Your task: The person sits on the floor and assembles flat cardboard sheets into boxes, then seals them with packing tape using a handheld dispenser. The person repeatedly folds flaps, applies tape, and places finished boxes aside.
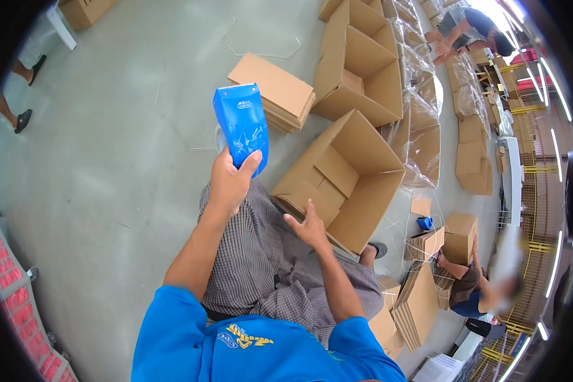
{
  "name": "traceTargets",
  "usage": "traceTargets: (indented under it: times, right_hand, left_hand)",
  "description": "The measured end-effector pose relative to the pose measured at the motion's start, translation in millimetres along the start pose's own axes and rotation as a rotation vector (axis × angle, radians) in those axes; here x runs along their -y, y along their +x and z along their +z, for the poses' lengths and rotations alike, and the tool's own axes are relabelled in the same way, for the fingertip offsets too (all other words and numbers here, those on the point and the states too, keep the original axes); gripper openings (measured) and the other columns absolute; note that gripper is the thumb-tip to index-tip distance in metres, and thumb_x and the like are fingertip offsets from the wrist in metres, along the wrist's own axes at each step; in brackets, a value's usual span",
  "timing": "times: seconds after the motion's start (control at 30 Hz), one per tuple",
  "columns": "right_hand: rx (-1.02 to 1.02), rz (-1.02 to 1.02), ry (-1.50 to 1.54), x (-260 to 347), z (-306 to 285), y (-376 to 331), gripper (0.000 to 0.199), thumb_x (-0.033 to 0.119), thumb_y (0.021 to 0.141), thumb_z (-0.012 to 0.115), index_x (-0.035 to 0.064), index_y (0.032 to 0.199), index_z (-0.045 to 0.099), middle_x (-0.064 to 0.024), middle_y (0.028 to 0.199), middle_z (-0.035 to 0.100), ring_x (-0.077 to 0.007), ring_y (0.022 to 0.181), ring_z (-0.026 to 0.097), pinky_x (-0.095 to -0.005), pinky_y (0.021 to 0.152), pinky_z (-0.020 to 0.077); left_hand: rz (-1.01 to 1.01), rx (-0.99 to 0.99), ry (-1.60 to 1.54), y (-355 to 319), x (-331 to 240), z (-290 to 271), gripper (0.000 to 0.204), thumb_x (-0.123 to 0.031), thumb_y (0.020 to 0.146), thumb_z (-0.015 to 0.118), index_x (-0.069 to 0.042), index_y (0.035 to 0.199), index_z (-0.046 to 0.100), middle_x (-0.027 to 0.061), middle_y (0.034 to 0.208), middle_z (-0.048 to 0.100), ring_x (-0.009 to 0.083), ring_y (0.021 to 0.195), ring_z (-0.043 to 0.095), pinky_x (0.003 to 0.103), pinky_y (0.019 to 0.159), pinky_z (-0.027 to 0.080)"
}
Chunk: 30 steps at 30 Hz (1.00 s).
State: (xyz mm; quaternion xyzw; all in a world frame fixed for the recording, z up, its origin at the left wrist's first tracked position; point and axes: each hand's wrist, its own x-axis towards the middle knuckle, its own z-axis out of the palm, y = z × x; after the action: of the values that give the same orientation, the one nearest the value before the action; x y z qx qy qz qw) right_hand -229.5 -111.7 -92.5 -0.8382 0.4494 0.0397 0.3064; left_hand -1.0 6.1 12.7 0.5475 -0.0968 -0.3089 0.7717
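Packing warehouse: concrete floor (121, 127), open cartons (356, 172) in rows, flat cardboard stack (274, 89) left of cartons, workers nearby.

The grey concrete floor (127, 95) carries open cardboard boxes (356, 70) and a stack of flattened cartons (275, 89).

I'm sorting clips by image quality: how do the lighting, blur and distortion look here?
Head view: even daylight, soft shadows, with glare blown out at the top right; fisheye bends the row of boxes and darkens the rim; the left hand with its blue dispenser and the right hand on the open carton look sharp; the lower right is blurred.
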Motion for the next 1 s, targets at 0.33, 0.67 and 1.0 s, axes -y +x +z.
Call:
traceTargets:
  times: [0.33,0.67,1.0]
  right_hand:
    - [-0.102,0.195,0.152,51.9,24.8,102.4,0.055,0.027,0.089,0.06,-0.0061,0.13,0.043,-0.0311,0.114,0.061,-0.0464,0.106,0.06,-0.0487,0.093,0.0455]
    - [-0.136,0.096,0.19,44.4,-3.5,143.1,0.049,0.008,0.085,0.061,-0.0025,0.13,0.046,-0.0276,0.118,0.059,-0.0442,0.113,0.056,-0.047,0.096,0.0448]
    - [-0.132,-0.474,-0.435,76.1,-16.4,309.8,0.102,0.025,0.065,0.087,0.0078,0.148,0.03,-0.0214,0.156,0.019,-0.0413,0.144,0.019,-0.0508,0.114,0.0272]
  left_hand:
    - [-0.107,0.03,-0.009,6.4,-12.8,1.9,0.039,-0.018,0.093,0.067,0.004,0.122,0.054,0.0076,0.107,0.064,0.0109,0.095,0.059,0.028,0.087,0.049]
    - [-0.138,-0.015,0.063,9.1,-16.7,-9.1,0.039,-0.024,0.092,0.068,0.003,0.117,0.055,0.0071,0.103,0.064,0.0106,0.089,0.059,0.027,0.08,0.049]
    - [-0.174,-0.053,0.193,9.2,-22.3,-12.4,0.035,-0.021,0.092,0.068,0.002,0.117,0.058,0.0074,0.104,0.066,0.0115,0.092,0.06,0.029,0.083,0.049]
